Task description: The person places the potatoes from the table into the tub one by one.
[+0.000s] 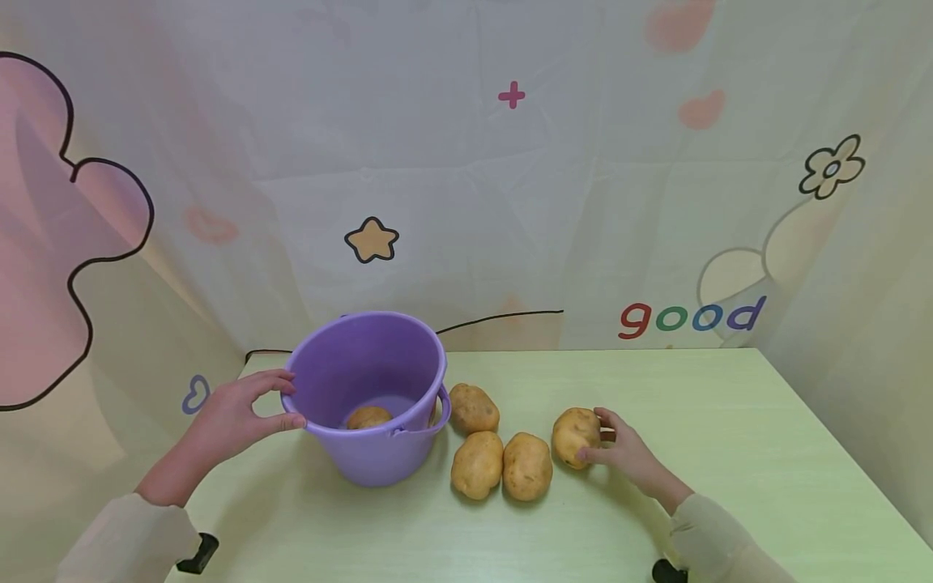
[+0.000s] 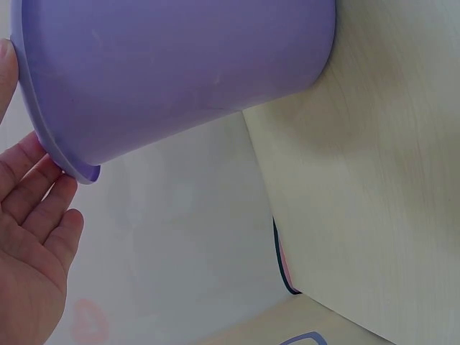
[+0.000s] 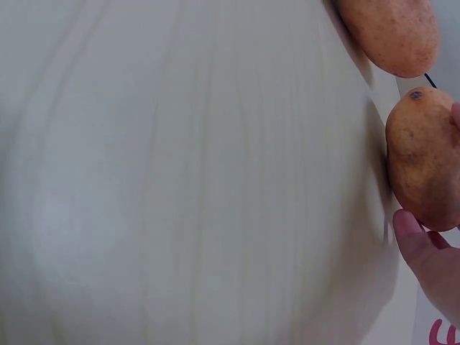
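Note:
A purple bucket (image 1: 372, 461) with a side handle stands on the left part of the table. My left hand (image 1: 233, 413) holds its rim, thumb and fingertips at the edge; in the left wrist view the fingers touch the rim of the bucket (image 2: 187, 65). Inside the bucket lies a potato (image 1: 368, 416). My right hand (image 1: 628, 460) grips another potato (image 1: 572, 437) from its right side, thumb in front and fingers behind. In the right wrist view this potato (image 3: 422, 162) shows partly, cut off by the frame edge.
Between the bucket and my right hand lie three potatoes: one at the back (image 1: 475, 409), one in front (image 1: 477, 465) and one beside it (image 1: 528, 467). The pale green table (image 1: 729, 470) meets a printed cloth backdrop (image 1: 466, 202) behind.

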`<state>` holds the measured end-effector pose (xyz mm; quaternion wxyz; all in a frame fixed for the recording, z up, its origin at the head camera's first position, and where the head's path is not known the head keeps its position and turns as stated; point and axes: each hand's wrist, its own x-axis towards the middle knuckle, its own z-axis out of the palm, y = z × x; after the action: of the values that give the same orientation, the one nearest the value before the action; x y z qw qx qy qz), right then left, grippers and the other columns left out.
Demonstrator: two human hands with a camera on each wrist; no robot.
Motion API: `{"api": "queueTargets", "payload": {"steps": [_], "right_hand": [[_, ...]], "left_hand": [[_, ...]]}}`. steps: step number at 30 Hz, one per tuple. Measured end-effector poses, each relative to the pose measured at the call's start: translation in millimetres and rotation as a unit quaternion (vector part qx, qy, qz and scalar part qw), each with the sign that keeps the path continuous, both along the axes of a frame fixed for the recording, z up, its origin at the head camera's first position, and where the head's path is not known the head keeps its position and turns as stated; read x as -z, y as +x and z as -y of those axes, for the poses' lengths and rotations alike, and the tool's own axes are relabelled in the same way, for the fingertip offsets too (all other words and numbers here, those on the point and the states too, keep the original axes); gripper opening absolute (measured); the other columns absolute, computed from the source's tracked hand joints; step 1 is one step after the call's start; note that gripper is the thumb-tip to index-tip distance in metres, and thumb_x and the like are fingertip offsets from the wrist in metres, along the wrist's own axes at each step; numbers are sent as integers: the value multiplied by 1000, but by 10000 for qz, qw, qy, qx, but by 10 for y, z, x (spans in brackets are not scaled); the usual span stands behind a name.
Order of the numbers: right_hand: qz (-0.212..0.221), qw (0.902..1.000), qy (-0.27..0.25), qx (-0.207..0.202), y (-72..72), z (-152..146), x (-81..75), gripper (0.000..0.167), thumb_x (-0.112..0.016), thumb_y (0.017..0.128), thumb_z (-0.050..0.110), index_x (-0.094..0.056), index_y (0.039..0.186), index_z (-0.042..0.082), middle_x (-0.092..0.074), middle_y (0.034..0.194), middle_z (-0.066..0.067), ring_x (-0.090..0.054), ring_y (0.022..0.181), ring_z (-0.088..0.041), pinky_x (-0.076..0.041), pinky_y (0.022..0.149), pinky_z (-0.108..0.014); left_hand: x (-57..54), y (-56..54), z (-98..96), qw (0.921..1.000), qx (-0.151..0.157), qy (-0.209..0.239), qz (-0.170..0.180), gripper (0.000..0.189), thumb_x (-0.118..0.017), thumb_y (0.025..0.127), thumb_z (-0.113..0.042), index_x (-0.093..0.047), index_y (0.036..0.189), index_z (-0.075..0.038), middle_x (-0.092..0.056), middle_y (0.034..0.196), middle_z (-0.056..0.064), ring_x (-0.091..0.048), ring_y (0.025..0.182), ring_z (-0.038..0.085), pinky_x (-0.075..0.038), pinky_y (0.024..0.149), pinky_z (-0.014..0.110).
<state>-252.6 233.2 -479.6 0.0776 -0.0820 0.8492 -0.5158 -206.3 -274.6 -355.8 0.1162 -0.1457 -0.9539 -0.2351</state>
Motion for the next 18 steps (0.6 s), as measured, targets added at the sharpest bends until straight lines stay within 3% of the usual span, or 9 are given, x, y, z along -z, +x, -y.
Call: {"api": "queueTargets", "payload": {"steps": [18], "right_hand": [[343,9992,-100,178,-17,48,1,80,-68,75,14,-19,136,-4,-31,132,-27,-41,115,-39,-41,90,-43]], "left_hand": [[-1,-5,3,10000,-20,6,-34,53,-72,66,-45,-63,100,-6,-58,117,11,-49,112,33,-43,81,49]]}}
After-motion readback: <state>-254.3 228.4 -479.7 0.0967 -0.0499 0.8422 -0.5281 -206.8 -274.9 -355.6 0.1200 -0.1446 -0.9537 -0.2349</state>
